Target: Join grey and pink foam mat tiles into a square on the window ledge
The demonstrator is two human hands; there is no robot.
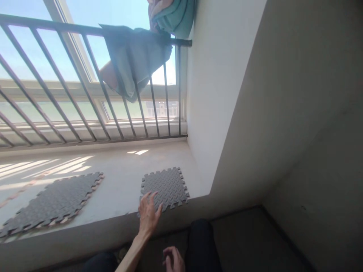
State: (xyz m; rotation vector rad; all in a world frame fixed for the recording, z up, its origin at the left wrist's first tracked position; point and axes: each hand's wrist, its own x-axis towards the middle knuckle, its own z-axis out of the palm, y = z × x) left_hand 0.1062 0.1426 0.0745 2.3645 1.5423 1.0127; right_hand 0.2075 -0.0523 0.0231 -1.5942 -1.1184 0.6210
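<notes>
A grey foam mat tile (166, 185) with jigsaw edges and a ridged pattern lies flat on the white window ledge (121, 162), near the corner by the wall. My left hand (149, 213) reaches over the tile's near left corner with its fingers spread; whether the fingertips touch it, I cannot tell. Low in the view, over the floor between my knees, my right hand (173, 258) is held with its fingers loosely curled and partly cut off by the frame; nothing shows in it. Farther left on the ledge rest more grey foam tiles (53, 198), apparently stacked, with pinkish edges underneath.
A dark metal railing (85, 81) runs along the window behind the ledge. Grey-blue cloth (127, 56) hangs over its top bar, beside a teal and pink bundle (172, 17). A white wall (224, 83) closes the right side. My dark-clad knee (201, 241) is below the ledge edge.
</notes>
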